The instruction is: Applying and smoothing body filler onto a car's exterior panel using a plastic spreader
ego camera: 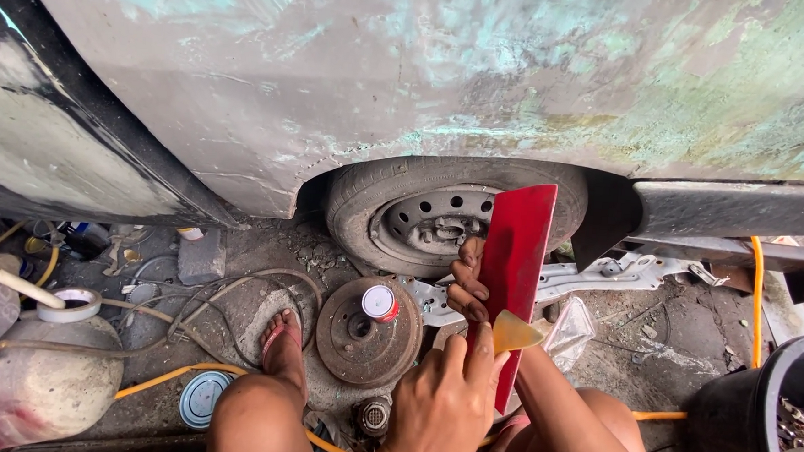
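Nearest the camera, two bare knees are seen from above, with the person's hands between them. The left hand (443, 404) is closed around a small yellow spreader (513, 333), its thumb and fingers clamped on the lower part while the pointed blade rests against a long red board (512, 278). The right hand (466, 280) is wrapped around the board's left edge, fingers curled shut on it, so that the board is held upright and slightly tilted just in front of the knees.

No filler can be made out on the red board's visible face (the blade's underside is hidden), so the mixing or loading is judged to be barely begun or just cleaned off. The car body panel (411, 61) above is seen sanded down, patchy grey and green, with nothing fresh visibly spread on it; the spreading onto the panel is judged to be left.

On the ground, a rusty brake drum (350, 342) lies just left of the hands, with a small red and white can (380, 302) standing on it. A wheel (439, 221) sits in the arch behind. A sandalled foot (281, 343) rests beside the drum, an orange hose (174, 375) crosses the floor, and a black bucket (749, 428) stands at the right.
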